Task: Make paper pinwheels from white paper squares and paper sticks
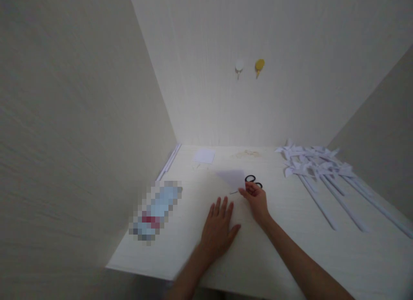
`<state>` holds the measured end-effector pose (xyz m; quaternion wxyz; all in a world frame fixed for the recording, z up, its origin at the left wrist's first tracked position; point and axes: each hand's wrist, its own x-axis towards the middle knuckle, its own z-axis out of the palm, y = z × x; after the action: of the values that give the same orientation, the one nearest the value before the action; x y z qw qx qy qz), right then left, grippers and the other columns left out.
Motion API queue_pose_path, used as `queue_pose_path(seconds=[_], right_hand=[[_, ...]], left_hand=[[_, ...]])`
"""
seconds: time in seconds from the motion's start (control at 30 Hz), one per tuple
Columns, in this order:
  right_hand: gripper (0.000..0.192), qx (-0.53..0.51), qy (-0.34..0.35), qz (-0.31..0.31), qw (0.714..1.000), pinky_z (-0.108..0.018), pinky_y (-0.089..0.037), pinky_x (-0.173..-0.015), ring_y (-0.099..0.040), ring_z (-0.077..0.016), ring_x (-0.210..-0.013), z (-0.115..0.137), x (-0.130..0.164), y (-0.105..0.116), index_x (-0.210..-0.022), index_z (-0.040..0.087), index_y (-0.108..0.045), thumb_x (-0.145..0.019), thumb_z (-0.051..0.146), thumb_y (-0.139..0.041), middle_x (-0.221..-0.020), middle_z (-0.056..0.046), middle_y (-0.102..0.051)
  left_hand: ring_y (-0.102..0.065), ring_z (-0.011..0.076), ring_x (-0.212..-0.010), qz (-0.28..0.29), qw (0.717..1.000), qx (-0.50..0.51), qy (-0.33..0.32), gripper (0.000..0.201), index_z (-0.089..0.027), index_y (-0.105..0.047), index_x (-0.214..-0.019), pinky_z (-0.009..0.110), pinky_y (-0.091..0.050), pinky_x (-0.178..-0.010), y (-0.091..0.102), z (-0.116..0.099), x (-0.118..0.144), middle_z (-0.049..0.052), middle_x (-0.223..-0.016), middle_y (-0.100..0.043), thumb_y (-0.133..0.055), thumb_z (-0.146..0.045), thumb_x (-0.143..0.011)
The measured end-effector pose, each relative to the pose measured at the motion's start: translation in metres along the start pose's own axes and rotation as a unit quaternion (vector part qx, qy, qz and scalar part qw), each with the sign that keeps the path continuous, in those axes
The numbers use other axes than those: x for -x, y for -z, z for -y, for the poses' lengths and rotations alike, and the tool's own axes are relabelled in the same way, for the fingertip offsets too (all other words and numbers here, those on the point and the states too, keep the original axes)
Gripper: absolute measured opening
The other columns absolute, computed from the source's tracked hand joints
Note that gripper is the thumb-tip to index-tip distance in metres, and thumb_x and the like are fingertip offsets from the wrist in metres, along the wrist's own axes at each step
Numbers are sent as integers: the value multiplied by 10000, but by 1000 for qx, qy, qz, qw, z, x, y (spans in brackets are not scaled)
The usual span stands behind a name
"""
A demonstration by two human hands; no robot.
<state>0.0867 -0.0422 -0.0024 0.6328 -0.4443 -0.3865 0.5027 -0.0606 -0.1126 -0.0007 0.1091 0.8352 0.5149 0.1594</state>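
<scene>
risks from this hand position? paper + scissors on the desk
1. The right hand pinches a corner of the paper sheet while the left hand lies flat nearer the desk's front edge; the sheet could crease or tear if pulled.
2. The black scissors lie right behind the right hand's fingers; a blind reach might nick a finger or knock them.

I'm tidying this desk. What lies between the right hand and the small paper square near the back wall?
In the head view, a folded white paper, held at its corner by the right hand, lies before the square; beyond it, bare desk.
</scene>
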Motion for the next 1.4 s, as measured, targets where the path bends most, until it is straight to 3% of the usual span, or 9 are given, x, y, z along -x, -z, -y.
queue_pose_path(seconds=[0.13, 0.23, 0.3, 0.47, 0.73, 0.93, 1.07, 1.3, 1.4], right_hand=[[284, 18, 5, 12, 1000, -207, -384, -439, -515, -95, -455, 2, -2, -3, -719, 157, -554, -515, 278, -711, -530, 30, -592], [251, 33, 14, 44, 998, -202, -378, -416, -498, -90, -414, 0, -3, -6, -681, 154, -538, -556, 313, -686, -476, 39, -560], [255, 50, 12, 57, 997, -203, -375, -400, -496, -92, -393, -1, -2, -8, -650, 152, -521, -561, 333, -679, -481, 26, -570], [240, 123, 8, 85, 989, -207, -367, -383, -507, -103, -385, -2, -2, -10, -604, 146, -509, -612, 349, -637, -497, -11, -589], [262, 128, -15, 84, 988, -194, -357, -336, -457, -82, -327, -5, -5, -11, -696, 147, -521, -596, 366, -625, -453, 21, -561], [286, 133, -9, 84, 988, -181, -323, -311, -409, -67, -304, -5, -4, -10, -721, 154, -516, -612, 403, -607, -420, 43, -533], [314, 100, -28, 71, 992, -184, -320, -331, -416, -70, -322, -6, -7, -9, -697, 154, -512, -650, 460, -560, -425, 35, -527], [315, 89, -16, 86, 992, -184, -303, -378, -388, -62, -387, -5, -9, -7, -646, 159, -514, -658, 472, -554, -476, 46, -476], [323, 122, -10, 117, 986, -187, -306, -396, -390, -75, -432, -8, -9, -5, -585, 163, -489, -631, 470, -578, -476, 46, -447]], left_hand=[[-241, 216, -1237, -78, 972, 219, 42, 601, -122, -288, -1273, 387, -233, -1005, 4, 18, -28, 139, -1351, -265, -398, -439, -774], [-528, 202, -1002, -137, 884, 439, 87, 475, -121, -495, -1100, 329, -420, -852, 7, 27, -56, 134, -1139, -533, -440, -436, -748], [-608, 193, -794, -148, 844, 503, 116, 378, -107, -611, -837, 308, -471, -742, 8, 30, -71, 100, -851, -655, -507, -443, -699], [-579, 163, -467, -144, 826, 495, 226, 387, -101, -578, -456, 267, -474, -523, 8, 32, -87, 72, -455, -603, -570, -445, -632], [-583, 157, -452, -163, 772, 564, 244, 348, -103, -570, -492, 256, -483, -498, 8, 40, -92, 77, -484, -624, -607, -431, -605], [-595, 148, -476, -242, 698, 610, 287, 324, -114, -527, -480, 236, -482, -510, 15, 61, -97, 61, -467, -612, -614, -402, -602], [-588, 147, -459, -228, 705, 609, 281, 325, -119, -522, -478, 235, -472, -492, 17, 64, -97, 66, -460, -611, -615, -408, -596], [-546, 129, -393, -44, 820, 540, 186, 411, -111, -586, -440, 228, -441, -460, 13, 43, -91, 85, -450, -613, -543, -472, -633], [-545, 128, -391, 13, 836, 529, 147, 404, -113, -614, -471, 222, -431, -448, 12, 38, -89, 74, -450, -616, -538, -476, -631]])
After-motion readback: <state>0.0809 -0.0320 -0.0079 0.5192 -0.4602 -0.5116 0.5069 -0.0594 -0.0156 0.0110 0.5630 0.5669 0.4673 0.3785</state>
